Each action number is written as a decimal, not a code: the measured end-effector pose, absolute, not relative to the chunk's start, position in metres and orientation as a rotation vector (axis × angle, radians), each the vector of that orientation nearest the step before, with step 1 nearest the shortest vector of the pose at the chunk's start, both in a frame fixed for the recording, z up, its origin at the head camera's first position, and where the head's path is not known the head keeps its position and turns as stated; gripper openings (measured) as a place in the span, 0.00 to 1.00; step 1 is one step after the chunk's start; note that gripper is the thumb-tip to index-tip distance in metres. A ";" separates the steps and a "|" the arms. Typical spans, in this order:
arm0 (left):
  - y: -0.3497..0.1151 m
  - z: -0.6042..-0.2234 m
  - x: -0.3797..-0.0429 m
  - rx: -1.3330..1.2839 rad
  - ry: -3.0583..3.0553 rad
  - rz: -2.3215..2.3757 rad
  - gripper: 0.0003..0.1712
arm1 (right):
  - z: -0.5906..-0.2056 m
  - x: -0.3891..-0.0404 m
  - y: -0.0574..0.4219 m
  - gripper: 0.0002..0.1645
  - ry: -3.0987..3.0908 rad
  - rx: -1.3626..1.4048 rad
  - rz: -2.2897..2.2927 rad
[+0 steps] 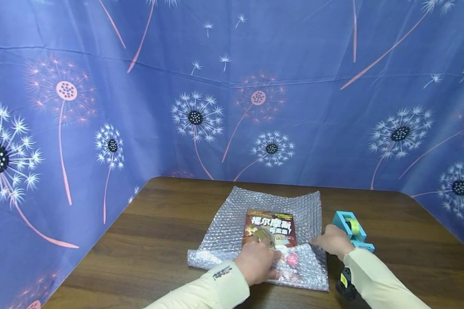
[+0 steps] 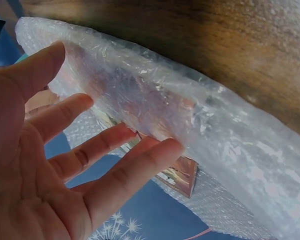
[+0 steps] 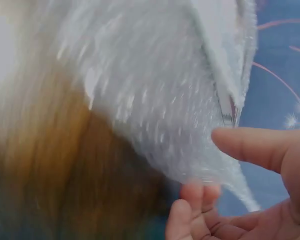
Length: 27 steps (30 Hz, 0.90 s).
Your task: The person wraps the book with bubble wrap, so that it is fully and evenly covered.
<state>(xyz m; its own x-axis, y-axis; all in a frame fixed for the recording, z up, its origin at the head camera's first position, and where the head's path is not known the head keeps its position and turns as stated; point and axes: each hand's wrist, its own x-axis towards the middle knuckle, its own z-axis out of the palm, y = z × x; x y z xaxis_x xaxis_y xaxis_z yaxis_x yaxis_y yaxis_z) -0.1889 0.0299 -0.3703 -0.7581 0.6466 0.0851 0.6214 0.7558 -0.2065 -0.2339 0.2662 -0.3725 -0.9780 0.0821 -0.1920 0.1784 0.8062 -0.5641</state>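
A brown-red book [image 1: 270, 221] with large white Chinese characters on its cover lies on a sheet of bubble wrap [image 1: 224, 223]. The near part of the sheet is folded over the book's lower part, which shows through blurrily. My left hand [image 1: 256, 261] rests at this fold, and in the left wrist view its fingers [image 2: 125, 170] are spread against the plastic. Beside the sheet's right edge is my right hand [image 1: 335, 241]. In the right wrist view its thumb [image 3: 250, 145] and loosely bent fingers stand apart at the edge of the wrap.
A turquoise tape dispenser [image 1: 344, 221] with a roll of yellowish tape stands just right of my right hand. A black object with a yellow label [image 1: 346, 283] shows beside my right sleeve. The brown wooden table [image 1: 139, 240] meets a blue dandelion-print cloth [image 1: 147, 107] behind.
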 end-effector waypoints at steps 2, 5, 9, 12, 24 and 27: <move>0.030 -0.370 -0.189 -1.023 -2.798 0.249 0.24 | -0.374 -0.233 0.267 0.21 2.790 0.228 -1.011; 0.030 -0.370 -0.188 -1.027 -2.799 0.248 0.23 | -0.375 -0.233 0.267 0.17 2.768 0.222 -1.088; 0.030 -0.369 -0.188 -1.028 -2.796 0.272 0.22 | -0.372 -0.231 0.265 0.24 2.733 0.156 -1.143; 0.030 -0.368 -0.188 -1.025 -2.796 0.291 0.22 | -0.368 -0.232 0.265 0.24 2.698 0.096 -1.215; 0.031 -0.368 -0.189 -1.027 -2.805 0.294 0.22 | -0.356 -0.237 0.255 0.31 2.534 -0.096 -1.400; 0.031 -0.368 -0.189 -1.030 -2.798 0.294 0.22 | -0.357 -0.236 0.255 0.29 2.440 -0.160 -1.479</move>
<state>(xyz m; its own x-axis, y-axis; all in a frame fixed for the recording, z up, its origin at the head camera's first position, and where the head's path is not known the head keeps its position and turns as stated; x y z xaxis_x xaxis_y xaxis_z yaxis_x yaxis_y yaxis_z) -0.1892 0.0310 -0.3685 -0.7542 0.6532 0.0681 0.6248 0.7456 -0.2319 -0.2364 0.2547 -0.3571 -0.9537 -0.2389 -0.1824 0.0511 0.4691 -0.8816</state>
